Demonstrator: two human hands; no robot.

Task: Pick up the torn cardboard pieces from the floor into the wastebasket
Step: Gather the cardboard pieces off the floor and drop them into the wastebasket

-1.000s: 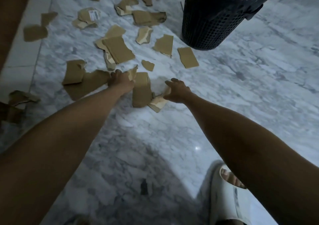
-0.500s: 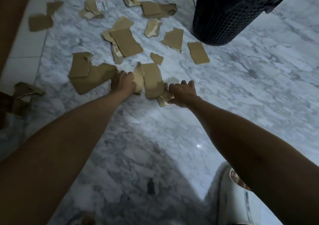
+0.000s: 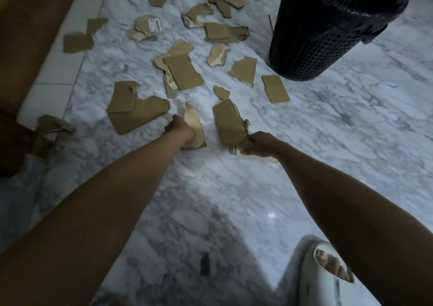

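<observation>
Torn brown cardboard pieces lie scattered over the marble floor (image 3: 328,141). My left hand (image 3: 179,128) is closed on a pale curled cardboard strip (image 3: 194,125), lifted off the floor. My right hand (image 3: 260,142) grips a larger folded cardboard piece (image 3: 228,122) by its lower edge, with smaller scraps under it. The black mesh wastebasket (image 3: 311,45) with a black bag liner stands at the upper right, well beyond both hands. A big angular piece (image 3: 138,113) lies just left of my left hand.
Several more pieces spread toward the top, among them a labelled piece (image 3: 150,27) and a rectangular piece (image 3: 275,88) by the basket. A brown strip borders the left edge (image 3: 28,36). A foot in a white slipper (image 3: 325,273) is at lower right.
Both hands have closed on cardboard and raised it from the floor. The view has tilted up, so the basket and far pieces show more fully.
</observation>
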